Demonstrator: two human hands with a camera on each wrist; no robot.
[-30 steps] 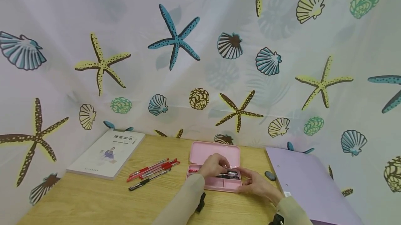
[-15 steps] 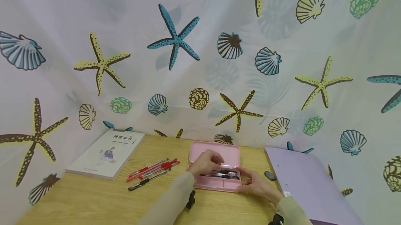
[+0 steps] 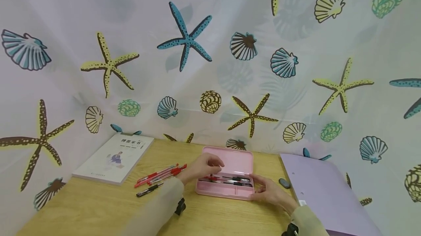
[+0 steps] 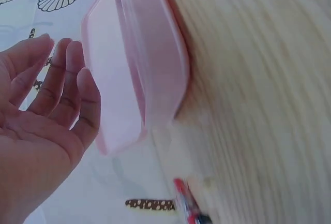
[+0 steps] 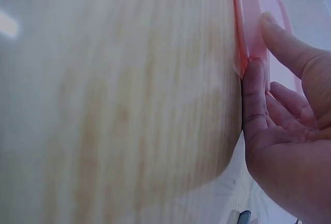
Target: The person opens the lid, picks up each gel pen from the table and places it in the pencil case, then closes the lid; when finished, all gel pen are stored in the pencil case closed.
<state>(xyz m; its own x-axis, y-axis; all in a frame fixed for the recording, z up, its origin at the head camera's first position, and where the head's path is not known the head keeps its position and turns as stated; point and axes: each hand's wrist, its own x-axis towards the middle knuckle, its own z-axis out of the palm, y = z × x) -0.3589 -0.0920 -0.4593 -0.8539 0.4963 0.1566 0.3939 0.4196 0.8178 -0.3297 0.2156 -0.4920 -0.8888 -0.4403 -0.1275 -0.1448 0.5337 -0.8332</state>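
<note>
A pink pencil case [image 3: 227,183] lies open at the lower centre of the head view, on a wooden table [image 3: 98,210], its lid [image 3: 234,161] tipped back toward the curtain. Several pens [image 3: 230,180], black and red, lie lengthwise in its tray. No brand or label can be read on the case.

At the lower left, a white book [image 3: 113,158] rests flat near the table's far edge; a line of print crosses the top of its cover, too small to read, above a small figure drawing. Between the book and the case lies a loose bunch of red pens [image 3: 161,173] with one black pen [image 3: 148,189] just in front of them. To the right of the case sit a small grey eraser [image 3: 284,183] and, beyond it, a lilac folder [image 3: 323,192]. A curtain [image 3: 210,53] printed with starfish and shells fills the upper frame.

The left hand [image 3: 202,166] hovers over the case's left end, fingers relaxed and slightly spread, holding nothing; the left wrist view shows its palm open beside the lid. The right hand [image 3: 268,191] touches the case's right near corner, thumb and fingertips laid along its edge.
</note>
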